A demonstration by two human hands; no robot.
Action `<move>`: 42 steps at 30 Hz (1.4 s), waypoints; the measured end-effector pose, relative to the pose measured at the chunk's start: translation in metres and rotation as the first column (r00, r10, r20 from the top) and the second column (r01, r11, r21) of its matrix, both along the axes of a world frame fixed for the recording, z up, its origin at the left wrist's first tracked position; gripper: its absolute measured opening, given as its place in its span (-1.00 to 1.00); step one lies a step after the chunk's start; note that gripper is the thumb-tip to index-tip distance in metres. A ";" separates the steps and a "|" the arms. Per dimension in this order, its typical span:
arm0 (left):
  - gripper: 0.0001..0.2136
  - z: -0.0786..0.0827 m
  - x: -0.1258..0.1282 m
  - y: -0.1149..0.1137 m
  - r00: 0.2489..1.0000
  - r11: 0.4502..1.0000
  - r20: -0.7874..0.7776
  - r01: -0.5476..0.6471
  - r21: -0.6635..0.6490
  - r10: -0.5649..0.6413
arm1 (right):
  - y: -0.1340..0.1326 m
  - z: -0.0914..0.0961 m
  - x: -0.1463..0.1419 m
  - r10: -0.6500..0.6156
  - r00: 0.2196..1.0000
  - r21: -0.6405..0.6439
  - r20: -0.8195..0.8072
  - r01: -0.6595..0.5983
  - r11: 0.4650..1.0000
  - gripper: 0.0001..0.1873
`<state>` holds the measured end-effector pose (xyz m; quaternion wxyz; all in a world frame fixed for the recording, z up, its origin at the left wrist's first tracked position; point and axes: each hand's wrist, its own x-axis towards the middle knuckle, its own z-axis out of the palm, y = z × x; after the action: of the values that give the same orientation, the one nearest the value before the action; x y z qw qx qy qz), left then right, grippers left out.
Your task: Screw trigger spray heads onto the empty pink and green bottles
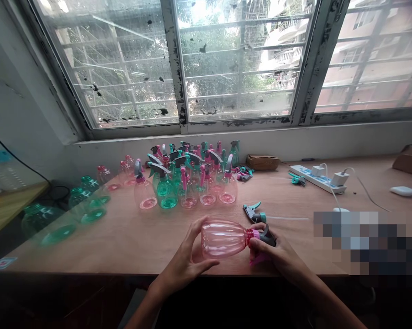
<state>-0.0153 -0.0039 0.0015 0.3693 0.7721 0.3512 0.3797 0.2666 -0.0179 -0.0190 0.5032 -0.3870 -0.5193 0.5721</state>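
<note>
A pink see-through spray bottle point(223, 237) lies sideways between my hands above the wooden table point(124, 233). My left hand point(187, 260) wraps round its body from below. My right hand point(272, 249) is closed on the grey and pink trigger head point(265, 235) at the bottle's neck. A loose teal and grey trigger head with a long dip tube point(256, 213) lies on the table just behind my right hand.
Several finished pink and green spray bottles point(188, 180) stand in a cluster at the back middle. Capless green bottles point(89, 201) and pink ones point(120, 176) stand at the left. A white power strip point(317, 178), loose trigger heads point(243, 173) and a cardboard box point(411, 157) lie to the right.
</note>
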 end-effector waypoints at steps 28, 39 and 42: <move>-0.08 0.005 0.003 -0.005 0.986 0.984 0.112 0.135 -0.112 -0.123 | -0.004 0.006 -0.001 0.015 1.000 -0.025 -0.015 -0.016 1.000 -0.55; 0.00 0.008 0.003 -0.005 0.979 0.959 0.139 0.180 -0.221 -0.151 | -0.004 0.007 -0.001 0.009 1.000 -0.016 -0.004 -0.009 1.000 -0.55; -0.05 0.004 0.003 -0.004 0.988 0.983 0.102 0.132 -0.128 -0.120 | -0.004 0.007 -0.001 0.003 1.000 -0.007 -0.006 -0.003 1.000 -0.57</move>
<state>-0.0119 -0.0074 0.0055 0.4601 0.7473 0.3086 0.3668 0.2659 -0.0217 -0.0120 0.5024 -0.3862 -0.5165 0.5758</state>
